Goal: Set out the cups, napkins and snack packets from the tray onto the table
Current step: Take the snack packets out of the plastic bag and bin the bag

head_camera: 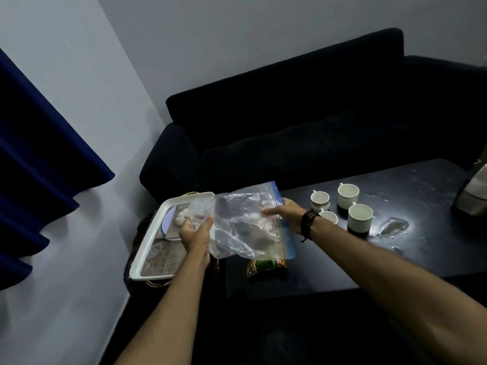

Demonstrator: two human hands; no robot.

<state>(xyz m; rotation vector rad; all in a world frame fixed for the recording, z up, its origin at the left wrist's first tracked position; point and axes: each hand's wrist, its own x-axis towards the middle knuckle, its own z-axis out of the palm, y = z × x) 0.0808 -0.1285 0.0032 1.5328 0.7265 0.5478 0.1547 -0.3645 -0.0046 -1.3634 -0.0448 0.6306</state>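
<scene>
A clear zip bag (245, 222) with a blue seal strip hangs between my hands, above the table's left end. My left hand (196, 233) grips its left edge over the white tray (147, 248). My right hand (283, 212) holds its right side near the seal. The tray holds a white plate, a crumpled napkin (181, 216) and a small clear lid. Several white cups (347, 196) stand on the dark table (395, 246), right of my right hand. A green and yellow snack packet (266, 267) lies on the table under the bag.
A black sofa (303, 122) runs behind the table. Dark blue curtains (39, 167) hang at the left wall. A grey and white object (474, 193) sits at the table's right edge. The tray rests on a low stand with gold rims.
</scene>
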